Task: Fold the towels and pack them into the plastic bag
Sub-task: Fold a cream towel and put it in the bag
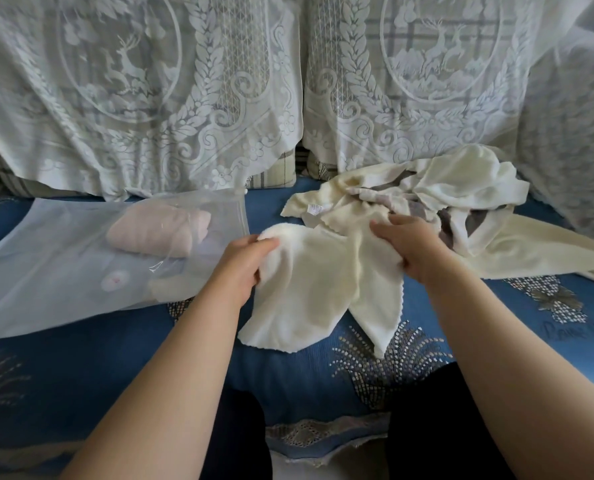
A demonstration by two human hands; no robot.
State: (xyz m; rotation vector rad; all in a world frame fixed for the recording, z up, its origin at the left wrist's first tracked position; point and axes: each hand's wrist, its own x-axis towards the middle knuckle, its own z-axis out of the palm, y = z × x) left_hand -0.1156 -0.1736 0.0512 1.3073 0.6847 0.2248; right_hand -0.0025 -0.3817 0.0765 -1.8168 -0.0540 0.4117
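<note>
Head view. The left hand (245, 261) and right hand (408, 245) each grip an upper edge of a cream towel (318, 289), fingers curled into the cloth; its lower corners hang onto the blue patterned sofa cover (288, 382). To the left lies the translucent plastic bag (46, 271), flat on the seat, with a folded pink towel (158, 232) inside. Behind the right hand sits a loose pile of cream and grey towels (434, 199). Lace covers (184, 98) drape the backrest.

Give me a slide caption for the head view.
Both hands grip a cream towel beside the plastic bag.
</note>
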